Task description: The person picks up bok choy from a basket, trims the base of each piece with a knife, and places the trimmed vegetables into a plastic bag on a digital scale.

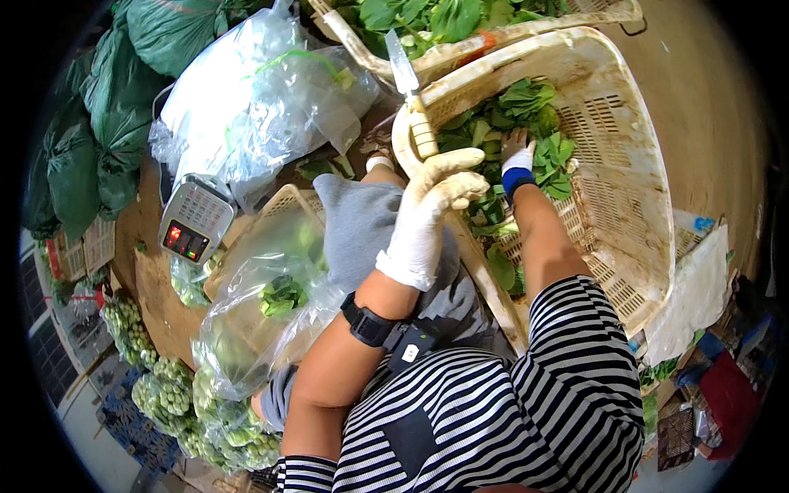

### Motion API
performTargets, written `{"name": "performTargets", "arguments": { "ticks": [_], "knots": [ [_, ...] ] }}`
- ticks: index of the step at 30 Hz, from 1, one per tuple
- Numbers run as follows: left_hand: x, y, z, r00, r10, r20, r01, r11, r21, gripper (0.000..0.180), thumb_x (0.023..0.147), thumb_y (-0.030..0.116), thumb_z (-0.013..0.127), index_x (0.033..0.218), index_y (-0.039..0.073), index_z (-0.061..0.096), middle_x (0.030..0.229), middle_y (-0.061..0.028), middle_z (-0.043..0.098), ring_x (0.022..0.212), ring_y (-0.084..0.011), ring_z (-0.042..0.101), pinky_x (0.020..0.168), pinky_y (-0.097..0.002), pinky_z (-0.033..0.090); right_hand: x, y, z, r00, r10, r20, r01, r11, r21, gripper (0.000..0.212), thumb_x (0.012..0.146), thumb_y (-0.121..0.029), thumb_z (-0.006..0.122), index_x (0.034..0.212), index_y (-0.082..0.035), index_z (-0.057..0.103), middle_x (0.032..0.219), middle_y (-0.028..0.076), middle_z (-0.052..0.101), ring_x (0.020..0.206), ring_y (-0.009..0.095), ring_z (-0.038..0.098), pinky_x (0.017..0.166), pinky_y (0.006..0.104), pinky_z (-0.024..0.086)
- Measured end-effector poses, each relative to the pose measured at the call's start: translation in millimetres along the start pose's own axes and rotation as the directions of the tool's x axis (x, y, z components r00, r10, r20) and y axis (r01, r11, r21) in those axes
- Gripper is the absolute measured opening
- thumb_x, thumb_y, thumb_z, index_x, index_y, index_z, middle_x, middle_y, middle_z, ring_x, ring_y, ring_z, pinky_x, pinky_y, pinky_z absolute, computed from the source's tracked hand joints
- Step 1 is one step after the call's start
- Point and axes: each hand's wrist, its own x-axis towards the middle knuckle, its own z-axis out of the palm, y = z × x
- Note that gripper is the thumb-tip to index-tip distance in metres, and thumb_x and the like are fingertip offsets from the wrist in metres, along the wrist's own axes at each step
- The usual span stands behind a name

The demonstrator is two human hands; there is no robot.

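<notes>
My left hand [436, 197], in a white glove, is above the near-left rim of a large cream plastic crate [633, 164]. Its fingers are bent around the light-coloured handle of a knife [422, 131], with the blade pointing away from me. Down inside the crate, my right hand [517, 153] lies on loose leafy greens [526, 100] with its fingers stretched out. A white covering and a blue cuff show at that hand and wrist. Pale stems and dark green leaves surround it, and its fingertips are partly lost among them.
Another crate [485, 39] of greens stands beyond. Left of me are a clear plastic bag [255, 304] with greens in it, a digital scale [196, 220] and a big pale plastic bundle [238, 115]. Dark green sacks [115, 123] line the far left; bagged greens [164, 390] lie lower left.
</notes>
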Motion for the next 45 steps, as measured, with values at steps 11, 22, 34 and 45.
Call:
{"name": "performTargets", "arguments": {
  "ticks": [11,22,34,45],
  "knots": [
    [9.1,-12.9,-4.7,0.976,0.205,-0.072,-0.200,0.978,0.066,0.030,0.087,0.013,0.050,0.114,0.004,0.054,0.087,-0.0013,0.062,0.076,-0.0061,0.054,0.068,-0.0177,0.041,-81.3,103.7,-6.2,0.849,0.104,-0.519,0.401,0.511,0.760,0.047,0.066,-0.023,0.073,0.107,-0.005,0.058,0.105,0.011,0.058,0.102,0.027,0.054,0.091,0.0357,0.041],
    [-27.5,-18.9,21.3,0.732,0.371,0.572,-0.678,0.314,0.665,0.094,0.050,0.038,0.082,0.131,0.009,0.042,0.129,-0.0117,0.049,0.127,-0.0357,0.033,0.107,-0.0420,0.026,-255.9,102.5,-82.9,0.526,0.200,-0.827,0.828,0.103,0.551,0.051,0.061,-0.018,0.077,0.105,-0.005,0.056,0.104,0.012,0.057,0.097,0.029,0.056,0.085,0.0351,0.045],
    [-36.6,-24.7,-6.0,0.905,0.251,0.344,-0.383,0.834,0.398,0.065,0.065,0.011,0.080,0.120,0.001,0.045,0.110,-0.0049,0.053,0.101,-0.0131,0.051,0.091,-0.0272,0.042,-294.0,120.5,-143.2,0.383,-0.118,-0.916,0.913,0.197,0.357,0.058,0.064,-0.015,0.078,0.116,-0.008,0.054,0.115,0.011,0.054,0.095,0.023,0.059,0.083,0.0301,0.049],
    [-27.2,-2.3,-12.4,0.922,0.181,0.342,-0.222,0.971,0.084,0.059,0.069,0.013,0.074,0.120,0.005,0.047,0.108,-0.0016,0.057,0.097,-0.0100,0.052,0.086,-0.0253,0.042,-182.3,156.9,-348.1,0.237,-0.557,-0.796,0.971,0.111,0.212,0.036,0.076,-0.019,0.063,0.109,-0.006,0.060,0.099,0.008,0.063,0.094,0.018,0.058,0.087,0.0302,0.045]
  ]
}}
